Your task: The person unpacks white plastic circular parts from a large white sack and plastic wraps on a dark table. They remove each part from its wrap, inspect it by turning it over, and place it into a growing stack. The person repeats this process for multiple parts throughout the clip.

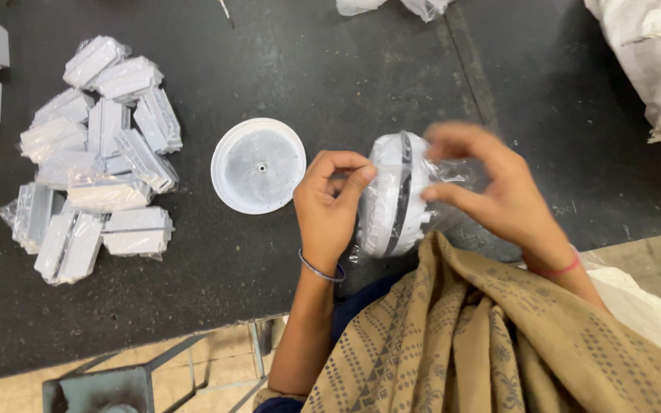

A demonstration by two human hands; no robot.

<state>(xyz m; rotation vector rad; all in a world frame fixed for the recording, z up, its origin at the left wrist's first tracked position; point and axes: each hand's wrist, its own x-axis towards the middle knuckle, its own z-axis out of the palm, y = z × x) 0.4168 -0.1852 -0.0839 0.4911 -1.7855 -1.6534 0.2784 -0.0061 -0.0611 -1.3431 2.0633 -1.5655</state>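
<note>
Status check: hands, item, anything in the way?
Both hands, left and right, gripping the bagged white round part. White disc lies apart, left of it. Nothing blocking.

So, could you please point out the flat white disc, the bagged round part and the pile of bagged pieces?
flat white disc [258, 165], head view, grey centre.
bagged round part [392, 195], head view, white side.
pile of bagged pieces [101, 157], head view, middle packet.

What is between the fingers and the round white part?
A clear plastic bag. Both the left hand and the right hand pinch the bag, which wraps the round white part, so the fingers touch plastic, not the part.
</note>
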